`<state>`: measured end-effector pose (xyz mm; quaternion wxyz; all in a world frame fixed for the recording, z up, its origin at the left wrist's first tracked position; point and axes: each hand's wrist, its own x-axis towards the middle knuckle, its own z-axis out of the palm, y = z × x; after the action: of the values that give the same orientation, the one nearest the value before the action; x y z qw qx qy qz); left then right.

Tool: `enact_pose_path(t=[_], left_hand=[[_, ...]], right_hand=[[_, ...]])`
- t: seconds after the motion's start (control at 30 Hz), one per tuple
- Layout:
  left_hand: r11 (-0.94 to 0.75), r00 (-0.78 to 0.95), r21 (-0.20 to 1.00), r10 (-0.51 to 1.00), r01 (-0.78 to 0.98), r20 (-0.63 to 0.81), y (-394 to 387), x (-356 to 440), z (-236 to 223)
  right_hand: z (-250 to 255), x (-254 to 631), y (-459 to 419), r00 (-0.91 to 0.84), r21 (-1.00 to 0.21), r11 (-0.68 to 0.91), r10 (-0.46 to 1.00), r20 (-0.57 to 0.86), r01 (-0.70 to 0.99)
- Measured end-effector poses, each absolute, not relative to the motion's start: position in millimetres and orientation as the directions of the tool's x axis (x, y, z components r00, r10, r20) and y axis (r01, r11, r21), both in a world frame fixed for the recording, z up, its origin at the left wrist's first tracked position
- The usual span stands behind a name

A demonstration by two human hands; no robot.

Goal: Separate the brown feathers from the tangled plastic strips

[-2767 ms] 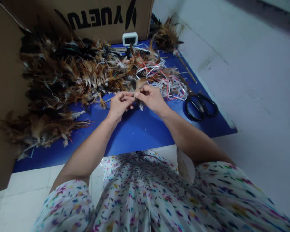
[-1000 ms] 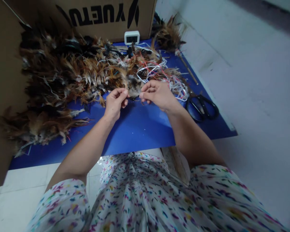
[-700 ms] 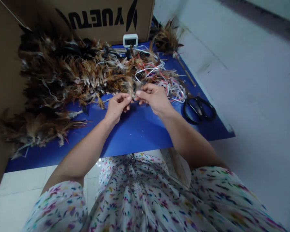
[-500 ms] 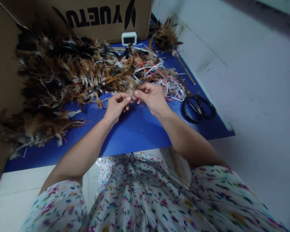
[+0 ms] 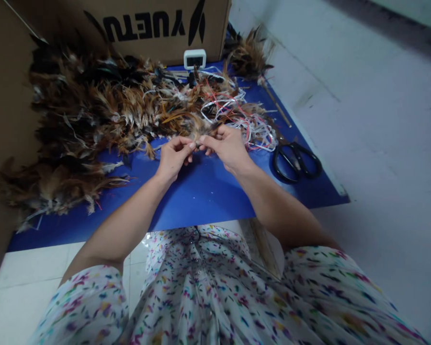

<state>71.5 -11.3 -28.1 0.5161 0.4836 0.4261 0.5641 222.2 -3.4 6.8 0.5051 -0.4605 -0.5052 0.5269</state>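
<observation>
Nearest, above the front edge of the blue bench (image 5: pixel 201 206), the left hand (image 5: pixel 174 157) and right hand (image 5: pixel 230 147) meet fingertip to fingertip, pinching the base of a small feather tuft (image 5: pixel 197 128), with bare blue surface between them and that edge. Beyond and to the left spreads the feather pile (image 5: pixel 118 103), while black-handled scissors (image 5: pixel 296 162) lie near the right edge, beside tangled white and red strings (image 5: pixel 255 132). Farthest, a cardboard box (image 5: pixel 158 45) stands behind a small white clock (image 5: pixel 194 59), its contents not visible.
</observation>
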Motion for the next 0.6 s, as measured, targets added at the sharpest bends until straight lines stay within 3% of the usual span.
enact_pose_path(t=[0.6], left_hand=[[-0.209,0.015,0.977,0.978,-0.036,0.210,-9.5,68.6,-32.7]], right_hand=[[9.3,222.9,-3.7,-0.084,-0.998,-0.028,0.996,-0.024,-0.052]])
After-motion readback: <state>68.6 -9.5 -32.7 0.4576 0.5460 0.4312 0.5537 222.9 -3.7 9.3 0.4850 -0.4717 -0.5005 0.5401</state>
